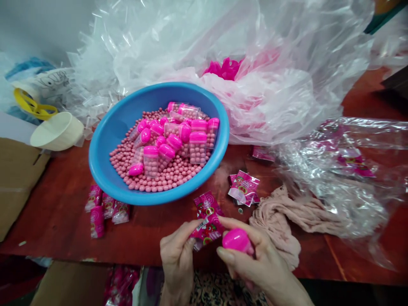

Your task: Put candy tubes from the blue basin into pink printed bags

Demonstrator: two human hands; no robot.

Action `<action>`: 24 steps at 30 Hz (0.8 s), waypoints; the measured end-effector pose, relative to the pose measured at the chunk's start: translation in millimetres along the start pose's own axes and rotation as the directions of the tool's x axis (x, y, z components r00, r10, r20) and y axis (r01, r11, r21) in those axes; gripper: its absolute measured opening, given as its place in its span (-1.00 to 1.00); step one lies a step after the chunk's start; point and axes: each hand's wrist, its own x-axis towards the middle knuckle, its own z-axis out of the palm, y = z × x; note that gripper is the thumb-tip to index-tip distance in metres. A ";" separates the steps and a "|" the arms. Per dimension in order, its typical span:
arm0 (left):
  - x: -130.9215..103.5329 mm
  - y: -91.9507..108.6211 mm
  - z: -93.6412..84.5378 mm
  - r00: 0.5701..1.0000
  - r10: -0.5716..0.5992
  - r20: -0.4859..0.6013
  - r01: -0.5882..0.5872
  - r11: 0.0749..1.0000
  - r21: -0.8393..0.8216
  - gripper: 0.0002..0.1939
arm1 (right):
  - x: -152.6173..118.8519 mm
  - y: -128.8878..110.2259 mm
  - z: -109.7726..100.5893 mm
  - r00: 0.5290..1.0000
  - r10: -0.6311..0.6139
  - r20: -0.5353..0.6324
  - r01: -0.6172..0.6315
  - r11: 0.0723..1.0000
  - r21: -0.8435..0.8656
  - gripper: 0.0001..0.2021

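Observation:
In my right hand (263,259) is a small candy container with a bright pink cap (236,239), gripped between thumb and fingers, the cap facing up and to the left. My left hand (178,250) pinches a printed pink wrapper (207,233) at its left edge, between thumb and forefinger. The tip of my right forefinger reaches the wrapper's upper right side. Another printed wrapper (207,202) lies just behind it. Beyond my hands, a blue basin (223,140) holds loose pink candy balls (159,183) and several filled, pink-capped containers (198,146).
Several wrapped containers (97,221) lie left of the basin. A small wrapper stack (244,187) sits to the right, near a crumpled beige cloth (283,229) and clear plastic (360,204). Large plastic bags (267,97) fill the back; a cream bowl (59,131) stands at left.

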 end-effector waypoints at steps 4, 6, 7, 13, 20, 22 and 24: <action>-1.3 -7.3 -4.3 0.993 -0.115 -0.021 0.114 0.993 -0.034 -0.79 | -6.5 -1.8 -8.6 0.982 0.023 0.189 -0.067 0.971 0.228 -0.48; -2.3 -16.0 -7.3 0.979 -0.197 -0.052 0.192 0.977 -0.089 -0.82 | -4.4 -1.2 -12.6 0.983 -0.060 0.174 -0.017 0.913 0.408 -0.54; -2.8 -20.1 -8.5 0.970 -0.236 -0.060 0.227 0.966 -0.125 -0.84 | -1.8 -1.4 -13.9 0.990 -0.094 0.101 0.036 0.883 0.468 -0.58; -5.6 -23.4 -5.3 0.918 -0.396 0.030 0.387 0.875 -0.290 -0.94 | 17.5 -11.3 -1.4 0.930 -0.068 -0.362 0.245 0.848 0.470 -0.56; -11.8 -18.1 2.8 0.901 -0.423 0.100 0.433 0.857 -0.281 -0.92 | 19.5 -0.3 24.7 0.970 -0.134 -0.205 0.226 0.812 0.539 -0.58; -12.9 -17.0 4.7 0.909 -0.409 0.081 0.415 0.868 -0.274 -0.90 | 20.5 5.0 26.2 0.968 -0.115 -0.225 0.222 0.814 0.536 -0.53; -13.1 -13.9 7.4 0.919 -0.387 0.072 0.391 0.879 -0.271 -0.91 | 22.2 7.2 26.4 0.958 -0.090 -0.272 0.235 0.792 0.564 -0.53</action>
